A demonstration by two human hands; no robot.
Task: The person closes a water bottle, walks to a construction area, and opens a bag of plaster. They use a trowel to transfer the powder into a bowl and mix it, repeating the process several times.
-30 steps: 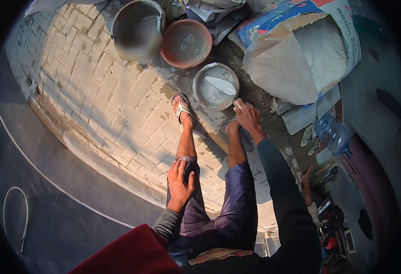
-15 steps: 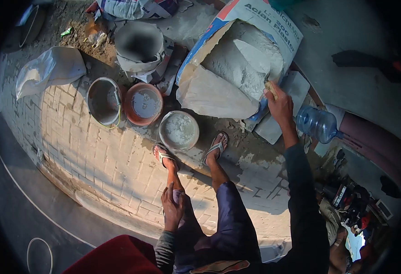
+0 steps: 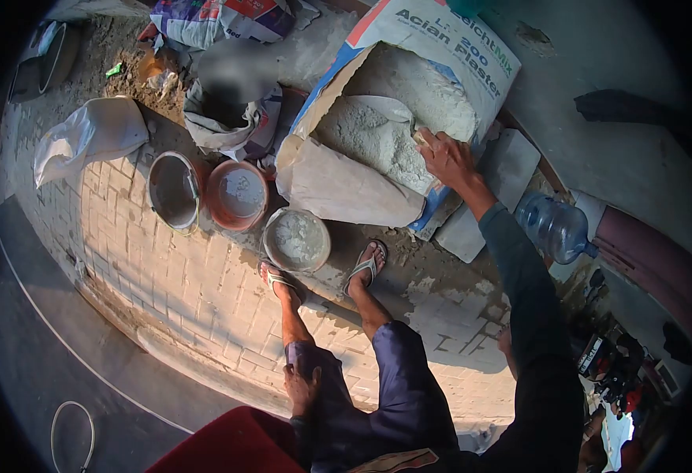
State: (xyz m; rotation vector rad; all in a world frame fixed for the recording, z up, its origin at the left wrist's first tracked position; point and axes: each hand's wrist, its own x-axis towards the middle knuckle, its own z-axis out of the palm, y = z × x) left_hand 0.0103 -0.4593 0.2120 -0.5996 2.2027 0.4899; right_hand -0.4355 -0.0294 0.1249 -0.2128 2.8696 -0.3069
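Paving (image 3: 204, 292) spreads across the middle and left of the frame, sunlit for the most part, with dark ground (image 3: 38, 347) filling the lower left. Largest of the things is a bag (image 3: 338, 185) at upper centre, printed "Acian Plaster", lying torn open with its brown paper flap folded towards the person. Pale powder (image 3: 409, 87) fills the opening. To the right, a mauve roll (image 3: 653, 260) runs towards the edge of the frame.

At upper left lies a white sack (image 3: 93, 138), slumped on the edge of the paving. An open grey sack (image 3: 216, 130) stands between it and the bag, blurred at its top. A slab (image 3: 496, 189) lies just beside the bag, on its right, and near that a clear blue bottle (image 3: 555, 229) lies tilted.

Left of centre, three vessels stand in a row sloping down to the right: a bucket (image 3: 174, 167), a reddish bowl (image 3: 235, 224) and a grey bowl (image 3: 297, 266). Wet grey matter shows in the grey bowl, which sits near the person's sandalled feet.

At upper centre, the right hand (image 3: 447, 162) is closed round the handle of a trowel (image 3: 389, 106), held over the bag's opening, its blade down among the powder. The left hand (image 3: 301, 390), at lower centre, grips nothing and rests on the left leg, fingers loosely bent.
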